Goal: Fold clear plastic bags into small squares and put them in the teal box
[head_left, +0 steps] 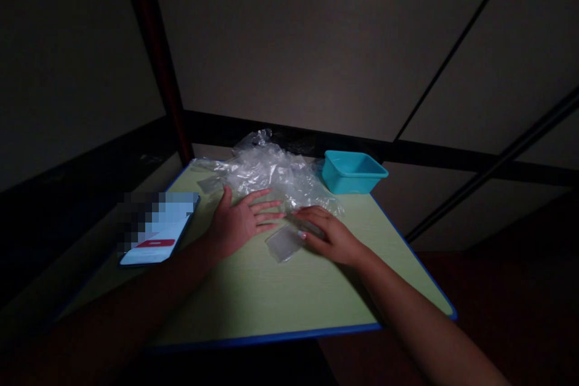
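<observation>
My left hand (237, 220) is palm down above the table, its fingers spread and nothing in it. To its right, my right hand (332, 235) is curled over the right edge of a small, flat, clear plastic bag (284, 243), thumb on the near side and fingers on the far side. The hidden part of this bag lies under the hand, so its full size does not show. Just beyond both hands is a heap of crumpled clear plastic bags (271, 169).
A turquoise plastic basket (355, 184) stands at the table's back right. A phone (156, 244) with a lit screen lies at the left. The pale green table (271, 307) has a blue edge, and wood-toned panels (294, 42) rise behind it. The light is dim.
</observation>
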Available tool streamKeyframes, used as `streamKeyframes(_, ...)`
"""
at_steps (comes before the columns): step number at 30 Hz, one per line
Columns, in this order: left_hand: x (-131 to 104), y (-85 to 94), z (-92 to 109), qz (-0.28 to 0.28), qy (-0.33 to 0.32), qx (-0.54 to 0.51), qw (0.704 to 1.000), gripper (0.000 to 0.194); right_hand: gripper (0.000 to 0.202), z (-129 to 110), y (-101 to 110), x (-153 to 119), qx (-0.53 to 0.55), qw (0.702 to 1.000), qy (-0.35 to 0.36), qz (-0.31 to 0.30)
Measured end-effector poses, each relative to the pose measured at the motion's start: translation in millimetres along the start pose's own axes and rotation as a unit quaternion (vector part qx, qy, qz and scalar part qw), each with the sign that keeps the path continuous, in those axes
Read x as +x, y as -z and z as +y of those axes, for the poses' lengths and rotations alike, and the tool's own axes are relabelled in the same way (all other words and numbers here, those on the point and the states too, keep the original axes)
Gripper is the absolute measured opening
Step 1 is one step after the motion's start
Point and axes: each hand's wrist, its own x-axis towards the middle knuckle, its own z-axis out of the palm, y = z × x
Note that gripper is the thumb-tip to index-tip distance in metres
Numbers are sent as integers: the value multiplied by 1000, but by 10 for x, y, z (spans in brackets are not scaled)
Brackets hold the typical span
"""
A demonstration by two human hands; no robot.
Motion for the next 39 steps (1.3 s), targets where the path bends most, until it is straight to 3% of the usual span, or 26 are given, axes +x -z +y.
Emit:
streamKeyframes(6, 13, 33, -16, -39, -3, 12, 999, 80, 39, 10, -14, -36, 26, 997, -70, -32)
streamKeyframes(10, 22, 72, -25, -53, 4, -7, 999, 80, 38, 16, -49, -46, 34, 996, -60, -54)
streamKeyframes(16, 15, 118, -35, -90, 9, -46, 995, 87, 34, 33, -47, -53, 28, 999, -43, -15)
streamKeyframes(20, 16, 124, -28, -82, 8, -61, 995, 91, 31, 38, -48, -63, 24, 998, -34, 38)
streamKeyframes(33, 3, 66, -11, -62, 29, -59, 996, 92, 30, 29, -94, -39, 26, 999, -18, 0)
streamKeyframes(39, -4, 60, 8, -39, 4, -52, 998, 92, 28, -9, -108, -1, 9, 998, 33, 50)
